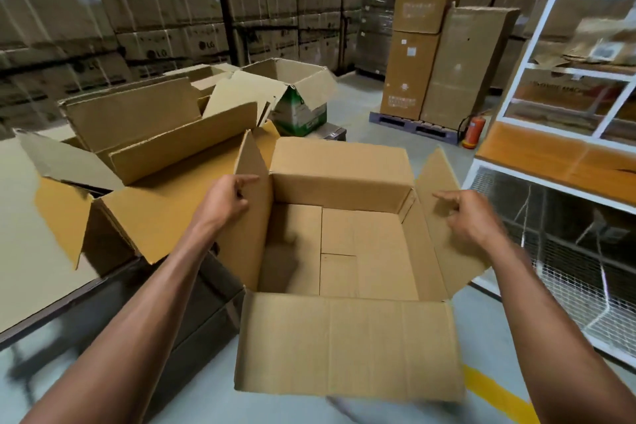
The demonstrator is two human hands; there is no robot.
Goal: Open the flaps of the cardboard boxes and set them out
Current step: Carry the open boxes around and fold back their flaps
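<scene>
An open brown cardboard box (361, 251) is in front of me, empty, with all its top flaps spread out. My left hand (225, 198) grips the upright left flap (253, 217) near its top edge, index finger stretched along it. My right hand (471, 213) holds the outward-leaning right flap (444, 244), index finger pointing inward and the other fingers curled. The near flap (344, 344) hangs down toward me and the far flap (340, 162) stands up. Several other opened boxes (165, 148) lie to the left, flaps spread.
A green-printed open box (299, 107) stands behind the pile. Tall cartons on a pallet (440, 62) and a red fire extinguisher (473, 131) are at the back right. A white shelf rack (550, 162) lines the right side. Stacked cartons wall the back. A yellow line (495, 392) marks the floor.
</scene>
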